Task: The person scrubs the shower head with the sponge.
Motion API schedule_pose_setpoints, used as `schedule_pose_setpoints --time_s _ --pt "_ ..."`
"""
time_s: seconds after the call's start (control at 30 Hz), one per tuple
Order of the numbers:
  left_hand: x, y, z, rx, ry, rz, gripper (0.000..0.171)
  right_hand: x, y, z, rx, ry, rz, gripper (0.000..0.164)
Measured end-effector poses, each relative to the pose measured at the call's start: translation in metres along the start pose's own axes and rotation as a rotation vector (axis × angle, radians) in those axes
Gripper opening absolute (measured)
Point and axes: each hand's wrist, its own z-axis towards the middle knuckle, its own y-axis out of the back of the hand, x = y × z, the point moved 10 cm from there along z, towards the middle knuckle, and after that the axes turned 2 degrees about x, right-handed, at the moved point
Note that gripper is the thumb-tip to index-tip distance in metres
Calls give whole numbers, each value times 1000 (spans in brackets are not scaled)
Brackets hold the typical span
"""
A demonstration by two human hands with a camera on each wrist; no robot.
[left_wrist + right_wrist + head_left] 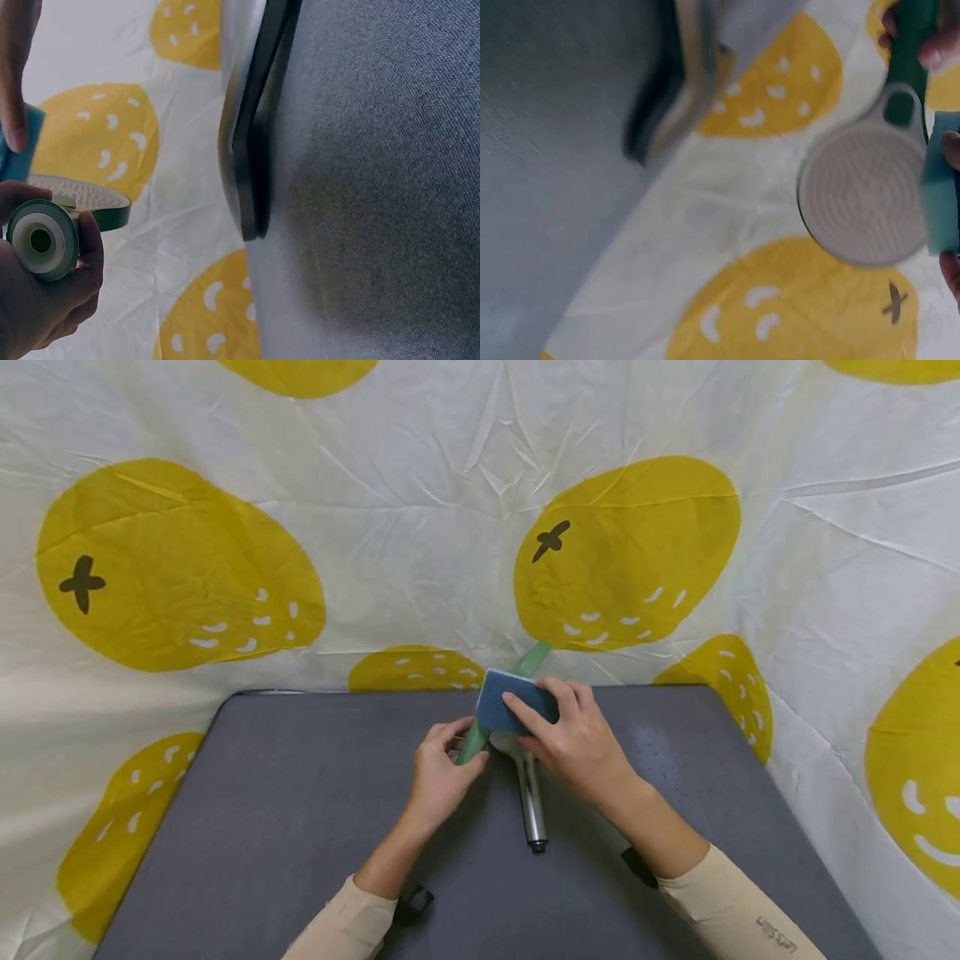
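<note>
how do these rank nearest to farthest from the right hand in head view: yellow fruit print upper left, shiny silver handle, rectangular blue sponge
1. Rectangular blue sponge: in the right hand.
2. Shiny silver handle: below the hand, on grey table.
3. Yellow fruit print: upper left, on white cloth.

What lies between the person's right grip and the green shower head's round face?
A blue sponge, held by the right grip, lies before the green shower head; the right wrist view shows this.
</note>
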Motion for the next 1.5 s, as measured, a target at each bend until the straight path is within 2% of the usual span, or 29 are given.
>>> schedule_pose_setpoints --time_s 0.1,0.27,0.37,0.47,0.67,0.87,1.0,1.13,1.3,1.5 --pt "-1 1 0 -10 -4 1 49 -21 11 6 -20 -58 23 68" --pt "-1 3 0 -18 -8 12 49 -61 18 10 1 -207 73 67" --pt "-1 2 2 -6 -4 12 49 -71 20 11 -3 -243 69 67" --pt "2 1 4 6 17 -10 49 -64 19 13 -26 -194 47 67" --pt "5 0 9 22 52 -25 47 -29 8 13 -45 -48 -1 69" --pt "5 -2 9 39 52 -23 45 -2 -9 7 -17 19 -17 68" --pt "3 -4 7 47 62 -38 43 8 -18 2 -11 39 -21 70" --pt "4 -5 7 47 70 -56 39 10 -22 0 -4 46 -19 71" --pt "4 -9 6 66 56 -59 41 4 -17 2 -13 59 -21 72" --pt "5 -11 6 74 34 -83 41 -21 0 13 -40 -7 -21 70"
